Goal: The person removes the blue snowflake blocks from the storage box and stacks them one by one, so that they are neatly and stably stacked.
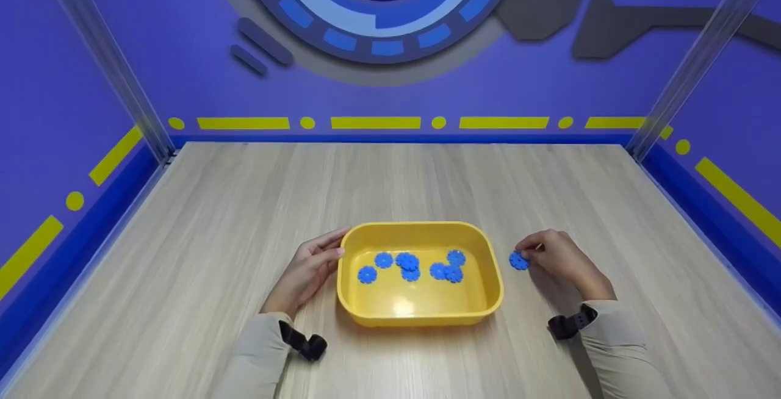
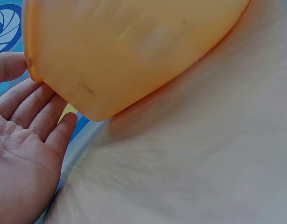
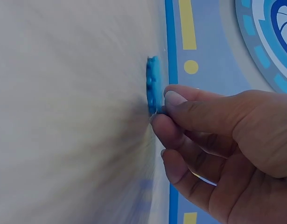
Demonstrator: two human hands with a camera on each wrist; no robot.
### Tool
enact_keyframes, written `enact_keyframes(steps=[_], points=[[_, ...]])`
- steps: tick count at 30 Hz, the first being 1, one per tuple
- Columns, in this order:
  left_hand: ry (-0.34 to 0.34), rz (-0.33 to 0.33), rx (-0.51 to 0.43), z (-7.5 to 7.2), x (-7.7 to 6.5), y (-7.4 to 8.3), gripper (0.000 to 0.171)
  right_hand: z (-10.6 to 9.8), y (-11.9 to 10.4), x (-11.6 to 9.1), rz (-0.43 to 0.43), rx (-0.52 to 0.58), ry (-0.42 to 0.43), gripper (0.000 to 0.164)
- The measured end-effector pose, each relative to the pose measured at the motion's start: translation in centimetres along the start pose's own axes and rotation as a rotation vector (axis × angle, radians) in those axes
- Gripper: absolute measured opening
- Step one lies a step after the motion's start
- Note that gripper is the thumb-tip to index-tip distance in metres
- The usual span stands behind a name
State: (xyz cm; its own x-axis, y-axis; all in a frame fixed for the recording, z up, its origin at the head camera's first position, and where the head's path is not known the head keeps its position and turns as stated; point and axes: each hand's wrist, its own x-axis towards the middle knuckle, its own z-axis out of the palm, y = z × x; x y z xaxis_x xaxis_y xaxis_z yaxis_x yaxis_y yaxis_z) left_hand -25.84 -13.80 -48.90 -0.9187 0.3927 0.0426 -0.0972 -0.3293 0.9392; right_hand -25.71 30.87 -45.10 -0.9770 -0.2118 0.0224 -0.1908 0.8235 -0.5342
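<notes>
The tub (image 1: 421,321) looks glossy plastic; discs (image 1: 518,261), plastic; tabletop (image 1: 244,204), wood-grained; sleeves (image 1: 615,329), matt cloth.

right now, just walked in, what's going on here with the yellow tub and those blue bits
A person has both hands at work over a wood-grain table. The left hand holds the yellow tub by its left side. The right hand pinches one blue notched disc just outside the tub, to its right. Several more blue discs lie inside, some overlapping.
</notes>
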Motion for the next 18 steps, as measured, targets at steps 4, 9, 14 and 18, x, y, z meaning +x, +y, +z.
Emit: enact_keyframes(steps=[4, 9, 14, 18], points=[[0.003, -0.002, -0.01, 0.1, 0.0, 0.1, 0.062, 0.0, 0.0, 0.0, 0.0, 0.004, 0.0, 0.018], [0.008, -0.002, -0.011, 0.2, 0.1, 0.1, 0.061, -0.1, -0.3, 0.0, 0.027, 0.006, -0.011, 0.016], [0.02, -0.007, -0.007, 0.1, 0.0, 0.0, 0.06, -0.5, -0.8, -0.1, 0.028, -0.015, 0.001, 0.017], [0.018, -0.017, -0.001, 0.1, 0.0, 0.0, 0.06, -0.8, -1.6, 0.1, 0.033, -0.028, 0.001, 0.019]])
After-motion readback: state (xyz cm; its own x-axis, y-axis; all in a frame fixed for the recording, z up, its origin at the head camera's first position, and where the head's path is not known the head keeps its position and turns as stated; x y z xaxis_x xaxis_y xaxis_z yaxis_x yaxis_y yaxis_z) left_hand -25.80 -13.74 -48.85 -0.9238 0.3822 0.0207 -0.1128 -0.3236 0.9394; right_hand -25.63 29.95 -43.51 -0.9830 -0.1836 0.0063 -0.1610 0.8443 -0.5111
